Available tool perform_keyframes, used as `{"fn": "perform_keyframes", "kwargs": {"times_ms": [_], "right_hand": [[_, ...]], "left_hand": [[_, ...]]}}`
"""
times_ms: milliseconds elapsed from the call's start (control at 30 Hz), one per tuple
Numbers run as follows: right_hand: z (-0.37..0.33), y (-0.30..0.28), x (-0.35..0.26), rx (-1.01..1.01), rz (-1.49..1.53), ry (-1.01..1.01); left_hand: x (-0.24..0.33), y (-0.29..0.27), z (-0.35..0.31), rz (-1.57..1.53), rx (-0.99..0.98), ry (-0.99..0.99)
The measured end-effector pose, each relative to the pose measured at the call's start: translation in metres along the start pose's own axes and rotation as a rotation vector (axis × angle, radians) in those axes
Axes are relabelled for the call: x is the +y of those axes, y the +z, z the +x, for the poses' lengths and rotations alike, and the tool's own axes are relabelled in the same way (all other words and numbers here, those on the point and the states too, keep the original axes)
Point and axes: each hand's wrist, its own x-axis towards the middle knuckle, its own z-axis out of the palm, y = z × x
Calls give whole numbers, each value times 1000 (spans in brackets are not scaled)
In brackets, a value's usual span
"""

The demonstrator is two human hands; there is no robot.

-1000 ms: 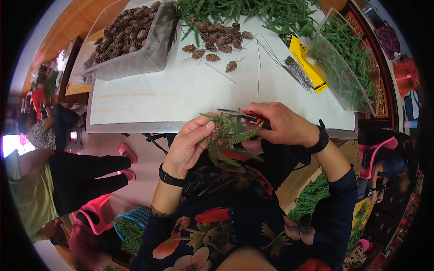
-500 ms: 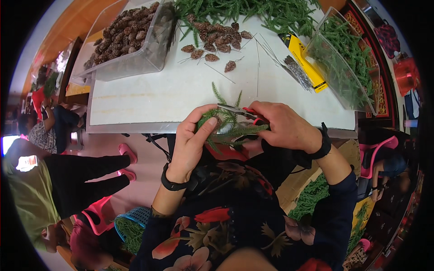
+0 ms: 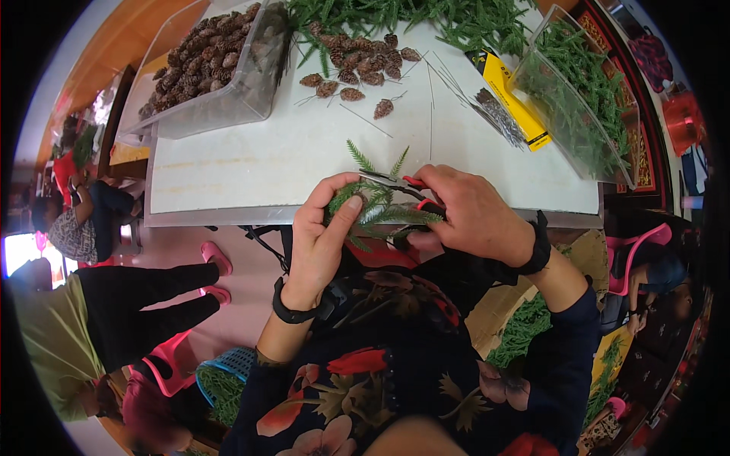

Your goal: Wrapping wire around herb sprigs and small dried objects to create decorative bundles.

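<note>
My left hand (image 3: 323, 232) is closed on a green artificial pine sprig (image 3: 375, 210), thumb on top, just over the table's near edge. In my right hand (image 3: 479, 216) are red-handled pliers (image 3: 389, 182), their metal jaws pointing left across the sprig, close to my left fingertips. What the jaws grip is too small to make out. Farther back on the white table (image 3: 251, 171) lie several loose pine cones (image 3: 352, 94) with thin wires on them. A bundle of wires (image 3: 498, 118) rests by a yellow package (image 3: 511, 99).
A clear bin of pine cones (image 3: 201, 95) stands at the back left. Another clear bin with green sprigs (image 3: 582, 106) sits at the right, and a green heap (image 3: 403, 19) covers the far edge. A blue basket (image 3: 226, 380) is on the floor. People sit and stand at both sides.
My hands stay over the near edge with the sprig and pliers. The sprig and the plier jaws have shifted slightly left. The rest of the table looks the same.
</note>
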Motion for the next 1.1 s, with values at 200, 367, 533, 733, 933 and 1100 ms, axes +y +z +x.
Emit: {"fn": "perform_keyframes", "kwargs": {"times_ms": [200,367,533,733,933,1100], "right_hand": [[1,0,1,-66,-53,43],[1,1,1,-58,-33,38],[2,2,-3,-47,24,23],[3,2,1,-103,94,67],[2,1,3,-90,101,36],[7,-8,6,-145,96,-33]], "left_hand": [[0,2,-1,-6,11,7],[0,4,-2,-29,23,-12],[0,2,-2,-4,23,-22],[0,-6,0,-62,-34,-86],[-3,-7,0,-105,-40,-110],[-2,-13,1,-177,-73,-165]]}}
